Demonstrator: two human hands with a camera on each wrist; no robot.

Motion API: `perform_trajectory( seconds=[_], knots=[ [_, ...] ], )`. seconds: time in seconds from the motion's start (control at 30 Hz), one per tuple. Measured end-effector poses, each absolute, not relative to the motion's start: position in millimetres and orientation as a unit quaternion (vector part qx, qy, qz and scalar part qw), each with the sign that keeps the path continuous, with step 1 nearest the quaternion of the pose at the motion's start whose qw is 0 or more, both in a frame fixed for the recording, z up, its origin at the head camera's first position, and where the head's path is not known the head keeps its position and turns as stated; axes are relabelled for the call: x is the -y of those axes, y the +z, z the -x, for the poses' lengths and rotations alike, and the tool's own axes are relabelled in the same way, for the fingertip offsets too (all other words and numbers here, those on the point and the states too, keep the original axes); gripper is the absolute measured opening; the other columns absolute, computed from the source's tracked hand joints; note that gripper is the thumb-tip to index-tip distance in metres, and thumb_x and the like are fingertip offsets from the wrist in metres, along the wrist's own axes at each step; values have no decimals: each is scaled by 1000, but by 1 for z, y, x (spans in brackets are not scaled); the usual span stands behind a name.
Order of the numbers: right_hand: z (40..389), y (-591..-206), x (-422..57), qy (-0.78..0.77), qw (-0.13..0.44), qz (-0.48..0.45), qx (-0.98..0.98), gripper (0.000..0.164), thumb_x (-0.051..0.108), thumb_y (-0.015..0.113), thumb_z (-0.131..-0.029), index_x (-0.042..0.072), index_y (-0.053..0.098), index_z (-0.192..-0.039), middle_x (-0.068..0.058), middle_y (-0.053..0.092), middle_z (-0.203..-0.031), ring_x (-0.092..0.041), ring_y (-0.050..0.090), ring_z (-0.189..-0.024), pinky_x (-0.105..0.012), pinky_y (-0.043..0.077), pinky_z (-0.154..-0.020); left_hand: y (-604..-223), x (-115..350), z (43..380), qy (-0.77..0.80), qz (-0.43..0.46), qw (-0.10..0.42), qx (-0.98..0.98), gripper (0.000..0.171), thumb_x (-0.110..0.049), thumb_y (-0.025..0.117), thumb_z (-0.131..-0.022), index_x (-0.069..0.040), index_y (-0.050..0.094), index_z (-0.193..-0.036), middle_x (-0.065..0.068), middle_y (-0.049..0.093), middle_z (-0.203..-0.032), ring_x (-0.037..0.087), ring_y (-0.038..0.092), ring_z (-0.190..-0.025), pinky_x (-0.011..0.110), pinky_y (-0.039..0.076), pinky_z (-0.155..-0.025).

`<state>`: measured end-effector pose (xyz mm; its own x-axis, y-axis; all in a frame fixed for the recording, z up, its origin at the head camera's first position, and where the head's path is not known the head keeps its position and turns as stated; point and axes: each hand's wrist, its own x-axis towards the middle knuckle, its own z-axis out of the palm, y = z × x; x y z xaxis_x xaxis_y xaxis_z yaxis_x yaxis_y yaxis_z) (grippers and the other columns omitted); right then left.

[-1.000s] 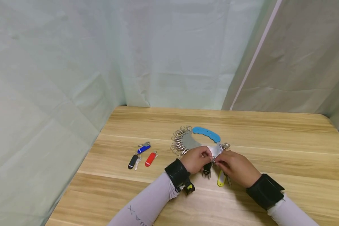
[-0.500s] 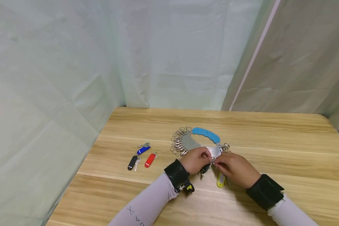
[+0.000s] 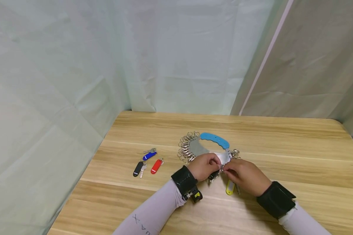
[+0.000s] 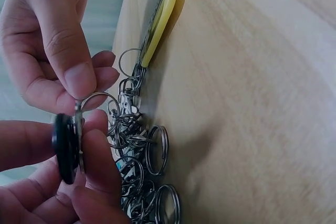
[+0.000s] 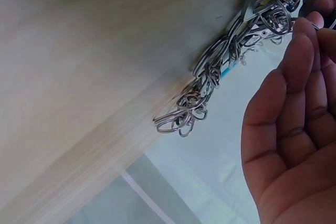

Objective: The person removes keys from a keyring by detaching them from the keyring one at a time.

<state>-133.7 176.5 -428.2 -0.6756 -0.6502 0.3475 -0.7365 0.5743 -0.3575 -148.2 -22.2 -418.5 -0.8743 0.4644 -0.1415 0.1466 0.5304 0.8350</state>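
My left hand (image 3: 204,167) holds a black key tag (image 4: 65,148) with keys pressed flat against it, as the left wrist view shows. Thumb and finger of my right hand (image 3: 248,175) pinch the thin split ring (image 4: 105,94) of that tag, close to the left fingertips. Both hands meet at the near edge of a grey metal key holder plate (image 3: 196,147), which has a blue grip (image 3: 214,139) and many small clasps with rings (image 3: 185,148). From the plate near my right hand hangs a yellow key tag (image 3: 230,187) with a key.
Left of the holder, a blue key tag (image 3: 149,155), a red key tag (image 3: 156,166) and another black key tag (image 3: 138,169) lie with their keys on the wooden table (image 3: 106,199). Pale curtains (image 3: 179,65) stand behind the table and along its left side.
The black key tag in my left hand has swung left and up, closer under the fingers. Both hands otherwise stay in place at the holder's near edge.
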Motion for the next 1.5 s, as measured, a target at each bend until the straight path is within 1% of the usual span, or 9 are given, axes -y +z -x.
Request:
perform_trajectory(
  seconds=[0.17, 0.3, 0.53, 0.7, 0.87, 1.17, 1.5],
  knots=[
    [134, -428, -176, 243, 87, -393, 883, 10, 6, 70, -80, 14, 66, -86, 10, 55, -80, -6, 48, -72, -29, 47, -63, -419, 22, 149, 439, -187, 179, -860, 6, -12, 60, -91, -16, 65, -89, -10, 59, -74, 4, 53, -66, 21, 43, -63],
    [134, -430, -176, 238, 87, -388, 886, 10, 7, 70, -80, 14, 66, -86, 10, 55, -80, -5, 49, -72, -28, 47, -63, -419, 22, 149, 433, -191, 178, -863, 7, -11, 61, -90, -16, 67, -89, -11, 60, -74, 3, 53, -66, 20, 43, -63],
    [133, -431, -176, 239, 89, -375, 891, 11, 6, 71, -79, 14, 65, -85, 11, 53, -79, -5, 47, -71, -28, 47, -62, -419, 22, 148, 439, -195, 174, -860, 9, -8, 62, -87, -16, 65, -88, -9, 61, -74, 2, 54, -67, 20, 42, -64],
    [134, -431, -176, 238, 88, -373, 893, 10, 8, 70, -80, 14, 64, -85, 11, 51, -79, -5, 46, -70, -27, 46, -62, -419, 22, 148, 442, -198, 171, -858, 10, -7, 63, -86, -17, 64, -87, -9, 60, -73, 3, 53, -67, 21, 42, -63],
    [133, -431, -176, 234, 89, -371, 894, 9, 8, 70, -80, 13, 64, -86, 10, 52, -80, -6, 48, -72, -29, 47, -63, -419, 22, 147, 445, -208, 166, -855, 12, -5, 62, -85, -16, 64, -87, -9, 60, -71, 4, 53, -65, 21, 41, -60],
    [132, -432, -176, 231, 94, -365, 897, 10, 8, 70, -81, 13, 64, -87, 10, 54, -80, -5, 49, -72, -30, 48, -63, -420, 21, 147, 448, -210, 164, -853, 10, -7, 64, -84, -17, 64, -87, -10, 61, -71, 3, 53, -63, 20, 41, -59],
    [132, -429, -176, 232, 84, -354, 902, 9, 9, 69, -81, 14, 64, -86, 11, 52, -79, -5, 47, -70, -28, 47, -61, -418, 22, 147, 451, -211, 166, -851, 10, -7, 65, -84, -17, 64, -86, -11, 61, -72, 2, 55, -65, 20, 42, -59]
  ],
)
